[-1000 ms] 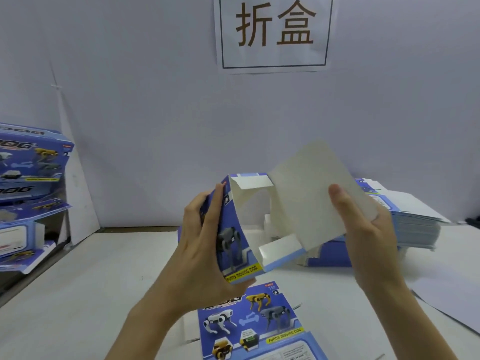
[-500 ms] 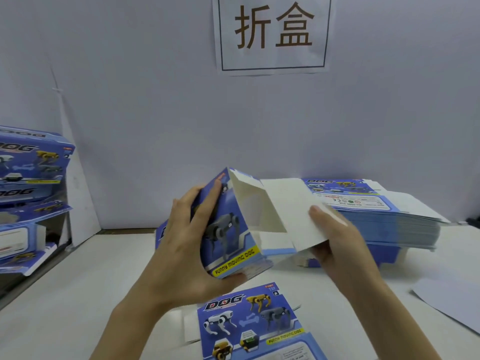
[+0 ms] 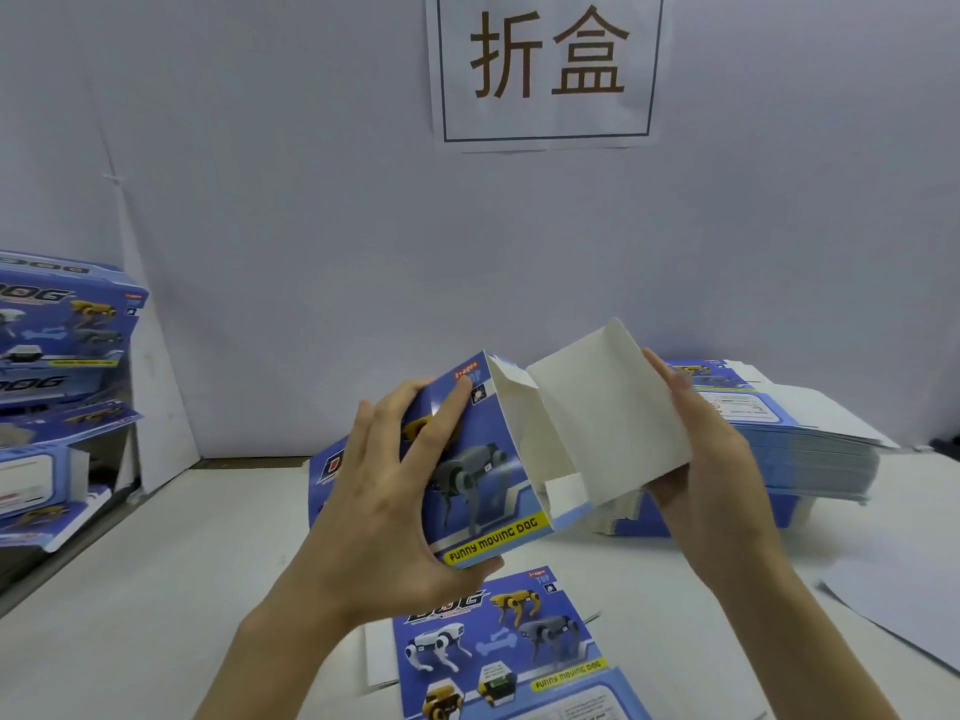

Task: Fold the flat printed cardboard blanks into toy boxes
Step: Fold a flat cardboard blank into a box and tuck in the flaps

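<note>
The left hand (image 3: 384, 506) grips the box (image 3: 483, 470) at centre, fingers spread over its printed face, thumb under the bottom edge. At its 3 o'clock the right hand (image 3: 711, 470) holds the white flap (image 3: 608, 418), seemingly pinching it. A blank (image 3: 498, 646) lies at 6 o'clock.

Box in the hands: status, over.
Left hand grips the half-formed box by its printed side. Right hand holds the large white flap, end not yet closed. Flat blank lies on the table beneath, apart.
</note>
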Demonstrator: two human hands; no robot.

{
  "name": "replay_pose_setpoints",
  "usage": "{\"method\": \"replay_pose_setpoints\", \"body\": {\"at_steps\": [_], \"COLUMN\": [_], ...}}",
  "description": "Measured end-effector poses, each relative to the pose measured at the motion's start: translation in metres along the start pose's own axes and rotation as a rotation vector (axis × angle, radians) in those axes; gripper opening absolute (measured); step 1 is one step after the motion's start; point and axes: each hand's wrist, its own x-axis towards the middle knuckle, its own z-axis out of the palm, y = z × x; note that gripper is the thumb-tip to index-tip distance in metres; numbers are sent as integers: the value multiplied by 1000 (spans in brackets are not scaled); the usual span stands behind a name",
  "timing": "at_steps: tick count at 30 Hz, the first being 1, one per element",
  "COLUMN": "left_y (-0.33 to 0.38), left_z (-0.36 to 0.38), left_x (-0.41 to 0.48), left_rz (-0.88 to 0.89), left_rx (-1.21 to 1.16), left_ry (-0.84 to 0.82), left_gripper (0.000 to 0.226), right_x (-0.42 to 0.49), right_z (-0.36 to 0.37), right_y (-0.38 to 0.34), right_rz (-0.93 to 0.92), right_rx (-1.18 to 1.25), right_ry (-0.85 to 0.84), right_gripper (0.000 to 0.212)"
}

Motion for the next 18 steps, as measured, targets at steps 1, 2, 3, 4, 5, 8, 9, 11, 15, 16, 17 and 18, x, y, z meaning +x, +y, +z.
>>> {"method": "replay_pose_setpoints", "body": {"at_steps": [1,2,3,4,5,8,9,11,15,16,17,18], "left_y": [0,-1,0,2,3,6,5,4,4,4,4,4], "left_z": [0,1,1,2,4,7,7,6,4,4,4,4], "left_x": [0,1,1,1,2,3,3,3,4,3,3,3], "left_rz": [8,25,44,65,91,130,128,122,116,106,95,87], "left_rx": [29,50,63,79,105,152,145,131,153,141,123,111], "left_ry": [1,4,8,15,29,70,78,85,63,49,34,22], "left_gripper": [117,115,113,111,109,107,109,110,112,113,113,112], "right_x": [0,1,1,1,0,1,2,2,0,0,-1,-3], "right_z": [1,0,0,-1,-1,-5,-6,-7,-4,-3,-2,-1], "right_y": [-5,-8,-9,-8,-7,-4,-4,-3,1,0,-2,-5], "right_rz": [103,168,202,219,233,248,253,238,214,200,183,171], "right_rx": [156,253,269,231,183,98,65,-60,-181,-198,-192,-161], "right_ry": [-61,-108,-130,-129,-109,-125,-149,-139,-30,-48,-61,-50], "right_gripper": [32,36,35,30,26,22,23,27,36,33,27,22]}}
